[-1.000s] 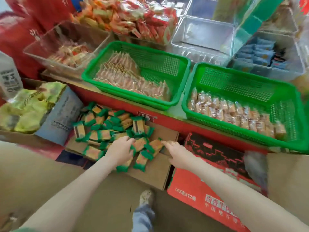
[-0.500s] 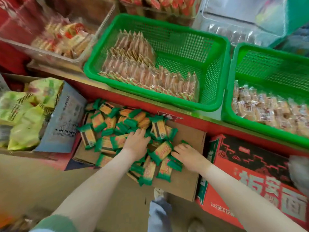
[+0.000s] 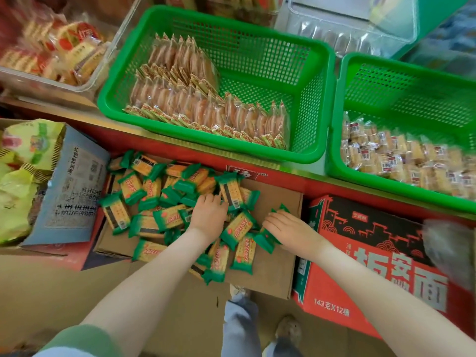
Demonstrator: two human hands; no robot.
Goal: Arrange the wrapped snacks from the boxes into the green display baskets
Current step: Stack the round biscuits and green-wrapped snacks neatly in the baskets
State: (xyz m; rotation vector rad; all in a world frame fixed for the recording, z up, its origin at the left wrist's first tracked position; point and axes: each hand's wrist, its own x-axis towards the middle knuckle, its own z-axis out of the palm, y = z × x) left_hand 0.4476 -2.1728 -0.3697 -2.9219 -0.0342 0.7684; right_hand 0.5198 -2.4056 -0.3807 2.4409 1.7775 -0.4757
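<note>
Several green-wrapped cracker packets lie heaped in an open cardboard box below the shelf. My left hand is sunk into the middle of the heap, its fingers curled down around packets. At the heap's right edge my right hand rests with its fingers laid over a packet. On the shelf above stands a green basket with rows of orange wrapped snacks filling its left and front. Another green basket to the right holds clear-wrapped pastries along its front.
A red noodle carton stands right of the cardboard box. To the left, a blue-grey box holds yellow-green bags. Clear bins sit behind the baskets. My feet are on the floor below.
My view has dropped closer to the box. My left hand has pushed deeper into the heap, and my right hand has moved from the box's edge onto the packets.
</note>
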